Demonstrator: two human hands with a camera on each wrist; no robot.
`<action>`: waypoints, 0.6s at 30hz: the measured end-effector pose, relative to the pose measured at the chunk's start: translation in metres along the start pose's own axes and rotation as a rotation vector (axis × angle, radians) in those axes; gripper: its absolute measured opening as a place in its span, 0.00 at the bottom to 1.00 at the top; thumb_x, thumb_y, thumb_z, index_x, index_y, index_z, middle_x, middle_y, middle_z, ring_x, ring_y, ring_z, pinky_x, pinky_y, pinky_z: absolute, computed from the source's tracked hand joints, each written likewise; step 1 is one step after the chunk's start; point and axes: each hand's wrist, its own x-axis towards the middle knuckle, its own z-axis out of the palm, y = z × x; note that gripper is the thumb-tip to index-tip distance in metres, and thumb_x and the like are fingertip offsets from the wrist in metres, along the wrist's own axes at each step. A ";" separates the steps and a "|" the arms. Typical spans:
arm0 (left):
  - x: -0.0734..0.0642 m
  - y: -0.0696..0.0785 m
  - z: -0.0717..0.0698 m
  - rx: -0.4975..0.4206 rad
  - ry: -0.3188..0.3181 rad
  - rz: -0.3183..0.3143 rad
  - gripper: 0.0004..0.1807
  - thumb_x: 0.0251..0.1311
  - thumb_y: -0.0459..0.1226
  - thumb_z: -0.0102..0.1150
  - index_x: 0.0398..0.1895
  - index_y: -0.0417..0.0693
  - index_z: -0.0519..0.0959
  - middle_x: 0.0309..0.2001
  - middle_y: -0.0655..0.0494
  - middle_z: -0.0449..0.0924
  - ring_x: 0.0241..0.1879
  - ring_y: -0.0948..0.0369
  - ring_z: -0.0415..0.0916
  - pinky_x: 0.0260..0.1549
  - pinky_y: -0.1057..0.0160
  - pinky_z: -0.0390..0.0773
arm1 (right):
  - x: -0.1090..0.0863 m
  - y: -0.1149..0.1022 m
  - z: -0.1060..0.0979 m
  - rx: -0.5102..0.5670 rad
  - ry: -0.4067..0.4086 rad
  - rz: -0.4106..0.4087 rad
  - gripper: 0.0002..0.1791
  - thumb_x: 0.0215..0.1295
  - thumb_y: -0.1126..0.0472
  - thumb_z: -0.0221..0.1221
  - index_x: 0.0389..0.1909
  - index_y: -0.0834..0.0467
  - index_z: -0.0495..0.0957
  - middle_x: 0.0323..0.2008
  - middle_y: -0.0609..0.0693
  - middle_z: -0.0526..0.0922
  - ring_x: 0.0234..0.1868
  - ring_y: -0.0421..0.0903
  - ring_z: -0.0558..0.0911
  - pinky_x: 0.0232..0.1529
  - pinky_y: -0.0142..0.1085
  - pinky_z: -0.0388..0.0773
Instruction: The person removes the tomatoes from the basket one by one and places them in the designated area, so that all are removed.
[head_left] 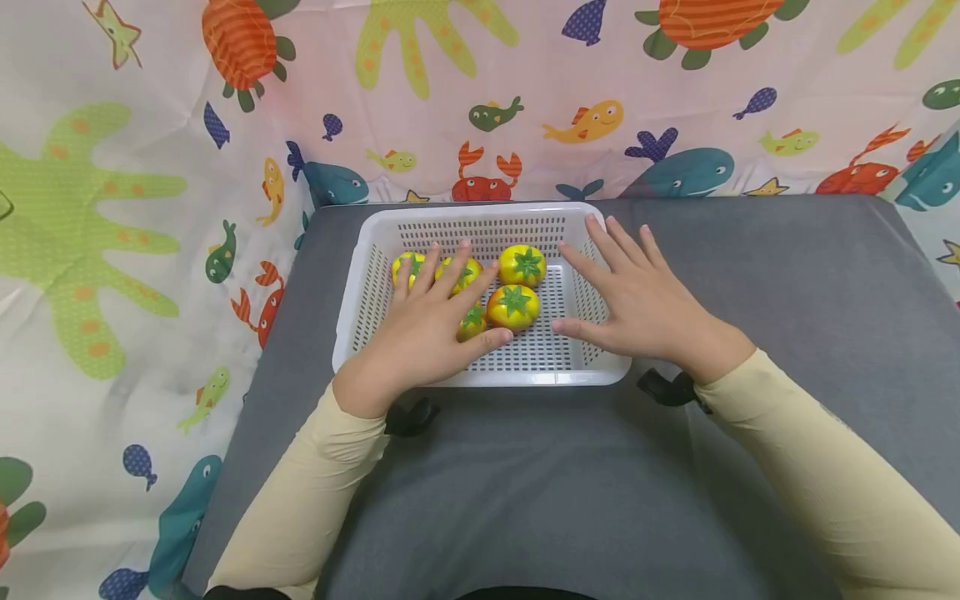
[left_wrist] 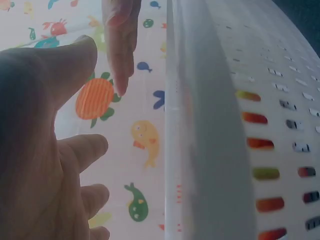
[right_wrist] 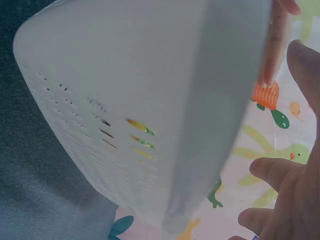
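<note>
A white plastic basket (head_left: 525, 378) with slotted walls stands on the grey cloth. Inside it lie several yellow fruits with green star-shaped leaf tops, like tomatoes or persimmons; one fruit (head_left: 513, 307) sits mid-basket, another fruit (head_left: 522, 265) just behind it. My left hand (head_left: 427, 333) is spread palm down over the basket's left half, partly hiding some fruits. Over the right end is my right hand (head_left: 637, 304), fingers spread and holding nothing. Both wrist views show the hands above rim height, beside the basket wall (left_wrist: 210, 125). Orange and yellow fruit colours show through its slots.
Grey cloth (head_left: 540, 483) covers the table in front of and beside the basket. A curtain (head_left: 420, 158) printed with sea animals hangs along the back and left. Black wrist straps (head_left: 411, 417) sit at both cuffs.
</note>
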 end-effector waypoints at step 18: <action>-0.015 -0.055 -0.014 -0.100 0.020 -0.151 0.52 0.65 0.70 0.51 0.87 0.67 0.46 0.87 0.50 0.32 0.84 0.42 0.21 0.74 0.30 0.19 | 0.020 0.000 -0.008 -0.002 -0.083 0.012 0.57 0.65 0.20 0.49 0.86 0.46 0.48 0.85 0.55 0.32 0.85 0.58 0.32 0.79 0.64 0.28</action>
